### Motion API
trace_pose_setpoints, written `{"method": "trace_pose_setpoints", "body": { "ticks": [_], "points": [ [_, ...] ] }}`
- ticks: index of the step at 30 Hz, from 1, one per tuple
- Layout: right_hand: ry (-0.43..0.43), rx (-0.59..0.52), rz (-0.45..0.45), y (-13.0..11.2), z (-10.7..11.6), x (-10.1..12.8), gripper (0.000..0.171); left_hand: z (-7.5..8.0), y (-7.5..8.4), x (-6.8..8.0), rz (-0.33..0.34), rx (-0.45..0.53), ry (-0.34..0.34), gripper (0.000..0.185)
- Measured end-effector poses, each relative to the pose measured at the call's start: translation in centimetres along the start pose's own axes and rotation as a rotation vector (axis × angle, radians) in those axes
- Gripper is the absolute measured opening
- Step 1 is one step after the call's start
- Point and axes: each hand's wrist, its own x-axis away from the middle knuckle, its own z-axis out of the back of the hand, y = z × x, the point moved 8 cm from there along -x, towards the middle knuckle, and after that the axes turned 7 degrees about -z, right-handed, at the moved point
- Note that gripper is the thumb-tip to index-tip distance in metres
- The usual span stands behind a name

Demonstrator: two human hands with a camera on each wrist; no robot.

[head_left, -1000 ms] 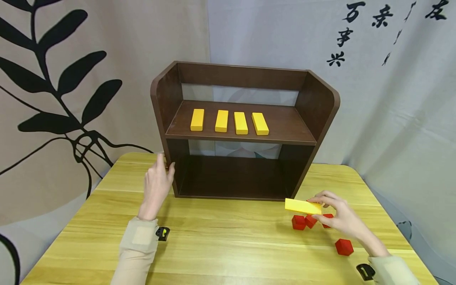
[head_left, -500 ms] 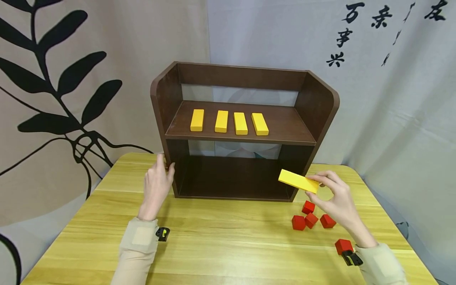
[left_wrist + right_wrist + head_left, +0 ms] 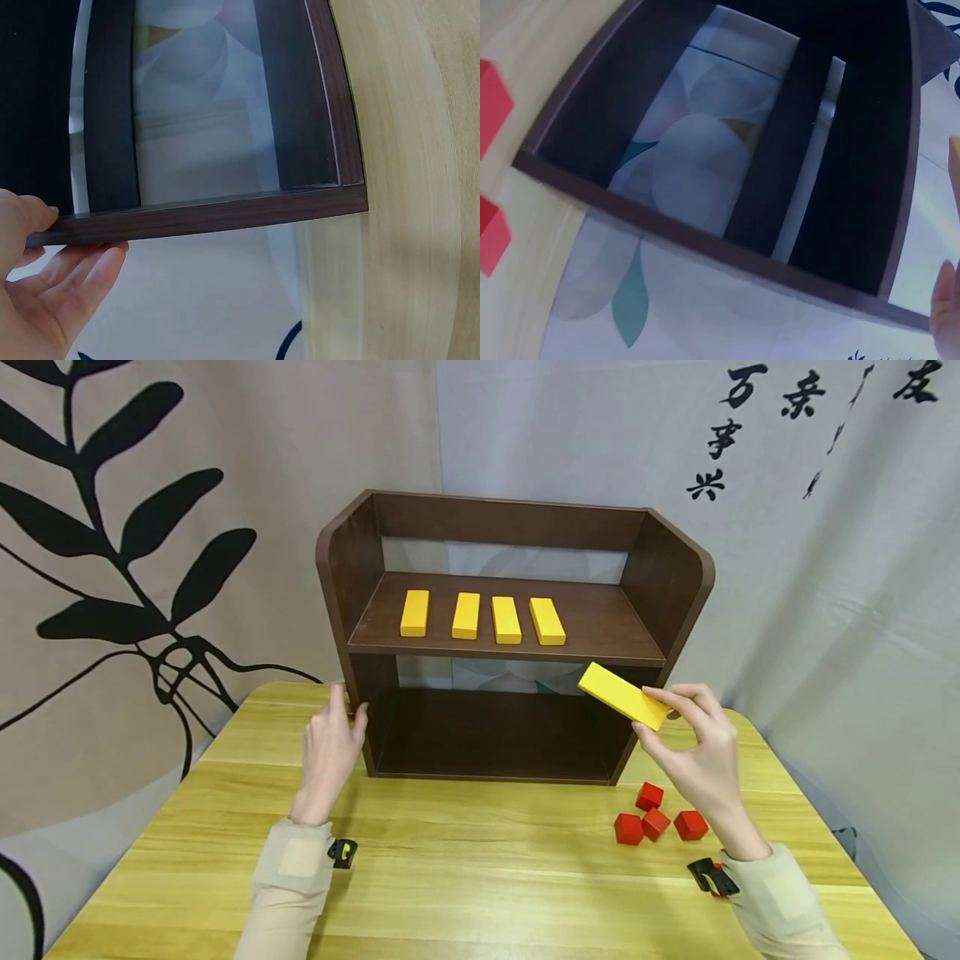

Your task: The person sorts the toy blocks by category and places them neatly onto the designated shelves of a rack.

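Right hand (image 3: 693,752) pinches a yellow block (image 3: 622,696) in its fingers, lifted near the shelf's (image 3: 600,627) right front edge; left hand (image 3: 330,752), fingers straight, steadies the left side. Next: set it beside the four blocks (image 3: 482,617).

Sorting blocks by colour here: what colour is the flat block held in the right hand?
Yellow. The flat block, pinched by the right hand, shows best in the head view.

Shelf unit (image 3: 375,535): dark brown wood grain. Four blocks (image 3: 482,616) on its upper shelf: yellow. Held block (image 3: 622,696): yellow. Cubes (image 3: 657,818) on the table: red. Table (image 3: 465,868): pale yellow-tan wood, striped grain. Left backdrop (image 3: 112,527): beige with black leaf print. Right backdrop (image 3: 825,568): pale grey with black calligraphy. Sleeves (image 3: 288,893): beige.
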Motion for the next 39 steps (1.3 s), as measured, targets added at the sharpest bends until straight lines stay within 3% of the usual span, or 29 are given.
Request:
{"method": "trace_pose_setpoints", "body": {
  "ticks": [10,26,33,39],
  "points": [
    [0.096,0.027,-0.08,-0.4,-0.8,-1.6,0.037,0.2,0.1,0.0,-0.003,0.001,-0.003,0.023],
    [0.172,0.106,-0.217,0.9,-2.5,-3.2,0.028,-0.1,0.0,0.0,0.004,-0.002,-0.007,0.024],
    [0.161,0.159,-0.216,1.1,-3.2,-3.7,0.029,-0.1,-0.1,0.0,0.01,-0.004,-0.005,0.024],
    [0.155,0.203,-0.135,0.3,-3.7,-4.3,0.028,-0.1,-0.1,0.0,0.013,-0.001,-0.007,0.024]
  ]
}}
